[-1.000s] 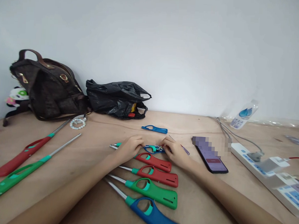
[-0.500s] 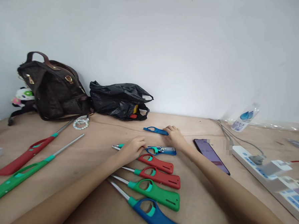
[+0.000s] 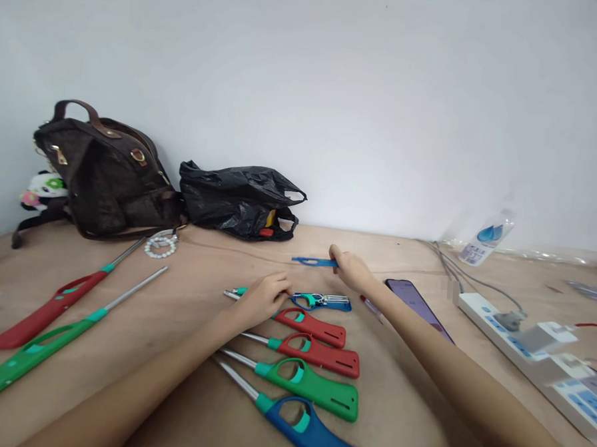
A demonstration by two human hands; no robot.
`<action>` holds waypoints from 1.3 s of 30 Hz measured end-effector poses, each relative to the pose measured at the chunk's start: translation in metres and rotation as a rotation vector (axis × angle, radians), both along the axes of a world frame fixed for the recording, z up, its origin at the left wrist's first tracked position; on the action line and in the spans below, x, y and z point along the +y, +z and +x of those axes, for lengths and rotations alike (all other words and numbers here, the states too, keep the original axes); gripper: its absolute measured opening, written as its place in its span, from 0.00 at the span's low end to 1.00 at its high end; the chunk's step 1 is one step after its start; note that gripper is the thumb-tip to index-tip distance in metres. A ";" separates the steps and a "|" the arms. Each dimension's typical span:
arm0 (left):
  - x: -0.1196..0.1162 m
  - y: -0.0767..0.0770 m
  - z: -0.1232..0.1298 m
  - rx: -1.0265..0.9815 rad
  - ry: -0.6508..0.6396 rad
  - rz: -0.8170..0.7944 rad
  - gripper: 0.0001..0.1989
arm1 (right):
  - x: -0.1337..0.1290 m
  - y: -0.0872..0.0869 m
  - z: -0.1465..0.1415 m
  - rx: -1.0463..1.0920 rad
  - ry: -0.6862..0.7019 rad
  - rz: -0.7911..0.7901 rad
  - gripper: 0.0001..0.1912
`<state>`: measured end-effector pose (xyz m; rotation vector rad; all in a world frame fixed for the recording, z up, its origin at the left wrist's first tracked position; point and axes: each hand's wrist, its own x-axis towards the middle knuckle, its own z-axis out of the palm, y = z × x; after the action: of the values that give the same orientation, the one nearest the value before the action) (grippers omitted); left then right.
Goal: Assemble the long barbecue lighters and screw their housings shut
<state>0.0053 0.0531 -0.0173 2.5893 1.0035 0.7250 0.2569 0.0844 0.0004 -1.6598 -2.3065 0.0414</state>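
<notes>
My right hand pinches one end of a thin blue half-shell near the back of the table. On the neck of an opened blue lighter, whose inner parts show, rests my left hand, fingers closed round it. Nearer me lie a red lighter, a second red lighter, a green lighter and a blue lighter. A slim red-tipped tool lies by my right forearm.
A red lighter and a green one lie left. Behind are a dark bag, a bracelet and a black plastic bag. Rightward are a phone, a power strip and a bottle.
My right hand has taken hold of the blue half-shell's end and tilted it edge-on. The red-tipped tool has come into sight beside my forearm. My left hand has hardly moved.
</notes>
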 end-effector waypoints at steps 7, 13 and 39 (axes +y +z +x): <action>0.000 0.001 0.001 -0.063 0.022 -0.060 0.09 | -0.051 0.008 0.005 0.306 0.088 -0.105 0.11; 0.005 -0.001 -0.004 -0.201 0.117 -0.121 0.14 | -0.067 0.006 0.001 0.229 0.181 -0.017 0.11; 0.001 0.000 -0.001 -0.132 0.117 -0.153 0.06 | -0.067 -0.016 -0.008 0.165 0.267 -0.017 0.08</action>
<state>0.0040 0.0541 -0.0169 2.3370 1.1291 0.8023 0.2494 0.0178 -0.0156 -1.2921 -2.3867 0.2456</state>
